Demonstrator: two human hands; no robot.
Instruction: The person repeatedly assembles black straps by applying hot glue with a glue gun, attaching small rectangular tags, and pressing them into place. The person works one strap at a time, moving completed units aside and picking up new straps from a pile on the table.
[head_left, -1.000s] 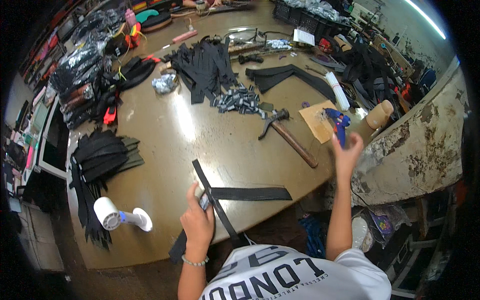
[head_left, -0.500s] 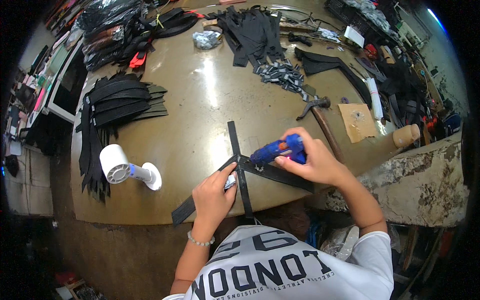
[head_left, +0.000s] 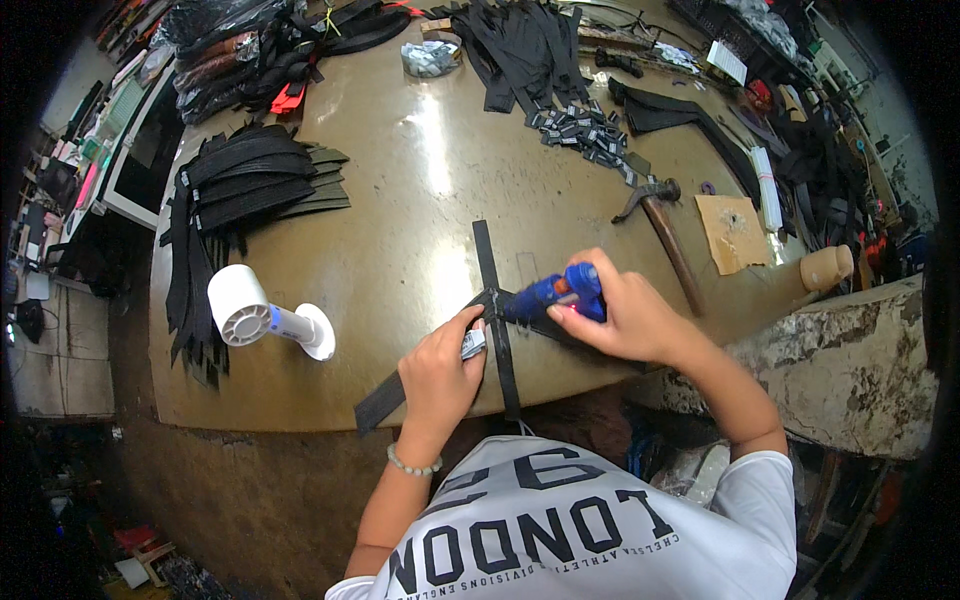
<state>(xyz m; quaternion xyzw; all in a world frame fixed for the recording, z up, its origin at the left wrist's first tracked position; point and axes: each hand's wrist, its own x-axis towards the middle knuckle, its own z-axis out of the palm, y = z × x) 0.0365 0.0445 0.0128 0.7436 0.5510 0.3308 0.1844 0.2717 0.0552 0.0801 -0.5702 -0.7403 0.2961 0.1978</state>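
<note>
Near the front edge of the table, a narrow black strap [head_left: 484, 250] crosses a wider black strap [head_left: 380, 402] that is bent at the crossing. My right hand [head_left: 635, 312] is closed around a blue hot glue gun [head_left: 553, 294], its tip at the crossing. The gun and hand cover part of the wide strap's right arm. My left hand [head_left: 440, 368] pinches a small grey-and-white label [head_left: 473, 344], perhaps several stacked, while its fingertips rest on the wide strap just left of the crossing.
A white handheld fan [head_left: 240, 305] lies to the left, below a stack of black straps [head_left: 250, 175]. Farther back are a pile of small labels [head_left: 590, 135] and more black strips [head_left: 520, 50]. On the right lie a hammer [head_left: 670, 245] and a cardboard piece [head_left: 730, 235].
The glue gun's tip has moved left along the wide strap to the crossing. My left hand still pinches the label and stays at the strap. The whole view has shifted slightly.
</note>
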